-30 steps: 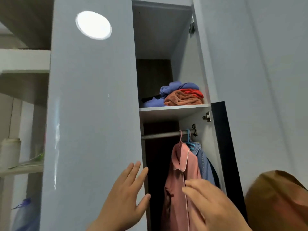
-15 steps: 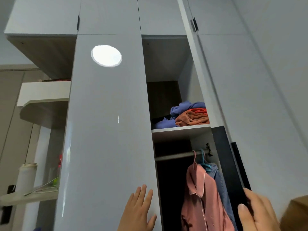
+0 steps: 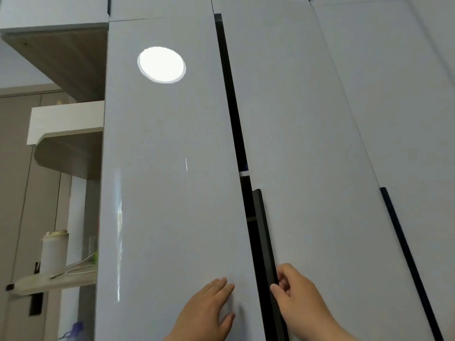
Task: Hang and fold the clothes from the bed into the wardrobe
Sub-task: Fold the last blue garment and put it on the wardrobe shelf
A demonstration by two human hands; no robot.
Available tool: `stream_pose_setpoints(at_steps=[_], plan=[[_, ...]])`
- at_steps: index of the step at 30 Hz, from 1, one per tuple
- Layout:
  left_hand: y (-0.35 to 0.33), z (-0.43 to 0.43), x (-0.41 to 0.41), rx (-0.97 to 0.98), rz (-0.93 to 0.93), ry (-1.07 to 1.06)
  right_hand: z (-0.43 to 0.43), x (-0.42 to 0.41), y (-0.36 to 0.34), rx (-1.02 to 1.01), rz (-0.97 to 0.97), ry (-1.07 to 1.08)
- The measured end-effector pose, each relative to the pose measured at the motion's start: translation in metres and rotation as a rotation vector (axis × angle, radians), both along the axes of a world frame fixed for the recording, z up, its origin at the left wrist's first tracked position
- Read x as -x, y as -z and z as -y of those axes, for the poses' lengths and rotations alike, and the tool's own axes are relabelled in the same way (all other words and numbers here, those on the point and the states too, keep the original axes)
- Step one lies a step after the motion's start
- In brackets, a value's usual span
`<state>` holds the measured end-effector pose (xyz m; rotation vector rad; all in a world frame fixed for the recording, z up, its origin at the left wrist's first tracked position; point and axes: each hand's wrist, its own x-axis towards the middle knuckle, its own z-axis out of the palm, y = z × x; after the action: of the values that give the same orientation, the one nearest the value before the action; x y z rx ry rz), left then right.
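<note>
Head cam, wardrobe door (image 3: 307, 143) now nearly shut, R hand (image 3: 300, 299) on handle (image 3: 263, 230)

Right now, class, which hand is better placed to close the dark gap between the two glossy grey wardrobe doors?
Right. The right hand grips the black vertical handle strip on the right-hand door's edge, beside the gap; the left hand only lies flat on the left door.

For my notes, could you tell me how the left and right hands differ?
The left hand lies flat, fingers straight; the right hand has fingers curled. The left hand touches the left door; the right hand grips the black handle strip on the right door. Both sit beside the gap.
</note>
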<state>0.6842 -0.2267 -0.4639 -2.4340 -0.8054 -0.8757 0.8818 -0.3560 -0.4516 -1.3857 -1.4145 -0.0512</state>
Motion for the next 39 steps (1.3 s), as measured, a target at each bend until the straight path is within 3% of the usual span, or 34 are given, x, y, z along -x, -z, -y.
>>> stream_pose_setpoints(at_steps=[1,4,7,9,13,15,18,39], plan=[[-0.003,0.001,0.003,0.087,-0.061,-0.01,-0.008,-0.001,0.0,-0.011,-0.007,-0.005],[-0.001,-0.001,0.003,0.054,-0.101,-0.051,-0.028,-0.004,0.0,-0.049,0.055,-0.004],[0.0,-0.002,0.002,0.064,-0.036,0.016,-0.042,-0.008,0.016,-0.074,0.282,0.045],[0.003,-0.016,0.0,0.075,0.007,0.015,-0.048,-0.025,0.038,-0.103,0.51,0.2],[0.01,-0.022,-0.006,0.066,-0.062,-0.183,-0.052,-0.056,0.066,0.069,0.8,0.355],[0.017,-0.031,-0.011,-0.016,-0.056,-0.266,-0.059,-0.06,0.066,0.103,0.808,0.383],[0.025,-0.037,-0.018,0.012,-0.073,-0.316,-0.072,-0.062,0.067,0.082,0.814,0.415],[0.038,-0.047,-0.028,-0.035,-0.026,-0.318,-0.107,-0.068,0.073,-0.006,0.824,0.477]])
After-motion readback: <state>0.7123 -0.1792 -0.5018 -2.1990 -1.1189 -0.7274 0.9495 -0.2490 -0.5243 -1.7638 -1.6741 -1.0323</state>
